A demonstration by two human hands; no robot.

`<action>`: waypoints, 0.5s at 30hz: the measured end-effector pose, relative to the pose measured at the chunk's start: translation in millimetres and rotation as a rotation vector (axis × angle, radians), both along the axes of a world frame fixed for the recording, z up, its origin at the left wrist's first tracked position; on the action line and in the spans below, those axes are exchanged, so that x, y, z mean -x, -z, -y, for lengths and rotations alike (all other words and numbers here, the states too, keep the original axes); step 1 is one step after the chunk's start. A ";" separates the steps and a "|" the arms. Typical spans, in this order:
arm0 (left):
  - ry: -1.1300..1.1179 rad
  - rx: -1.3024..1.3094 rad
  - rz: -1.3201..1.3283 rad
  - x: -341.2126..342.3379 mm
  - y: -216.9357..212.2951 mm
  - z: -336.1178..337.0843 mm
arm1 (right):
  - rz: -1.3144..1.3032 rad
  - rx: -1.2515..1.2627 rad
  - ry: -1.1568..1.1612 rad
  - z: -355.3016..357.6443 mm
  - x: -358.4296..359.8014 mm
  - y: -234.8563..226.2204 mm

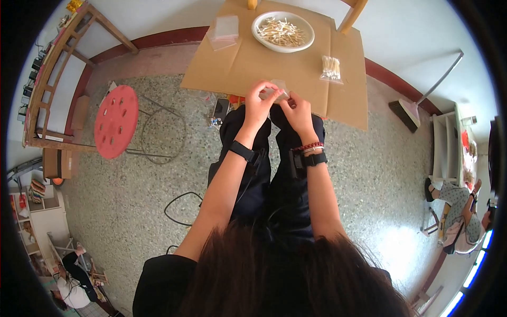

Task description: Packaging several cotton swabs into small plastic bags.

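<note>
Pinching a small clear bag (280, 84) between thumb and fingers, the left grip (256, 108) is nearly closed, its thumb and forefinger meeting on the plastic. The right grip (298, 112) is curled in close beside it, thumb and fingers drawn together at the bag's other side; how firmly it has hold cannot be told, nor can whether anything is inside the bag. The bag is at the near edge of the brown cardboard surface (253, 68), above the person's dark trousers (288, 142). A black strap (242, 151) circles the left wrist; the right wrist carries another, with a red bead bracelet (313, 145) just beside it. Farther up the surface, to the right, lies a clear packet (331, 68) filled with cotton swabs. Near the far edge stands a white bowl (257, 39) heaped with loose cotton swabs (282, 33), and to its left lies a stack of flat clear bags (225, 31). Out on the speckled floor (369, 185), a round red stool (116, 121) stands well to the left, near a wooden rack (79, 33). A broom (406, 113) leans at the right wall. One person sits at the far right (467, 216), another at the lower left (74, 282).
</note>
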State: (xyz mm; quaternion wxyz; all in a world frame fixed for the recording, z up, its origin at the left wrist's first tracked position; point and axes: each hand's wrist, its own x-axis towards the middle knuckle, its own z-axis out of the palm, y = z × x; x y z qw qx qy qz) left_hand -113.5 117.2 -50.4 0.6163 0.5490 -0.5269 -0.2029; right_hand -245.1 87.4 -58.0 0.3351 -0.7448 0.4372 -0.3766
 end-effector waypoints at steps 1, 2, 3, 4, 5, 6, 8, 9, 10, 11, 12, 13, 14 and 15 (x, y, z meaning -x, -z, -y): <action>0.000 0.001 0.000 -0.8 -1.9 0.5 | 0.000 0.001 0.000 1.6 -0.3 0.8; 0.061 0.040 0.043 -2.4 -2.5 1.3 | 0.096 -0.098 -0.001 3.5 -1.9 2.7; 0.123 0.079 0.086 -3.8 -2.9 1.7 | 0.192 -0.197 -0.002 4.9 -2.8 4.6; 0.123 0.079 0.086 -5.4 -3.0 1.0 | 0.192 -0.196 -0.002 5.8 -2.7 6.6; 0.125 0.084 0.166 -7.3 -2.8 -0.5 | 0.348 -0.255 -0.049 5.6 -3.6 5.8; 0.128 0.089 0.246 -8.1 -2.7 -1.1 | 0.505 -0.314 -0.097 5.6 -3.9 5.0; 0.146 0.070 0.143 -9.1 -1.5 -0.8 | 0.616 -0.427 -0.134 6.4 -1.2 0.2; 0.164 0.050 0.041 -10.4 -0.4 -0.9 | 0.728 -0.541 -0.173 6.2 -0.4 -2.8; 0.160 0.050 0.041 -12.1 0.4 0.2 | 0.702 -0.544 -0.155 4.9 -0.5 -5.2; 0.167 -0.063 -0.376 -12.0 0.7 3.2 | 0.701 -0.542 -0.153 6.3 2.2 -3.0; 0.170 -0.178 -0.793 -12.0 1.1 5.9 | 0.711 -0.570 -0.203 7.9 4.9 -0.9; 0.172 -0.177 -0.795 -14.3 1.5 7.1 | 0.721 -0.598 -0.253 9.0 7.6 1.3; 0.240 -0.292 -0.970 -18.5 1.3 7.3 | 0.720 -0.598 -0.251 9.4 10.0 3.9; 0.309 -0.409 -1.144 -20.4 1.4 7.8 | 0.690 -0.605 -0.289 9.6 12.5 6.6</action>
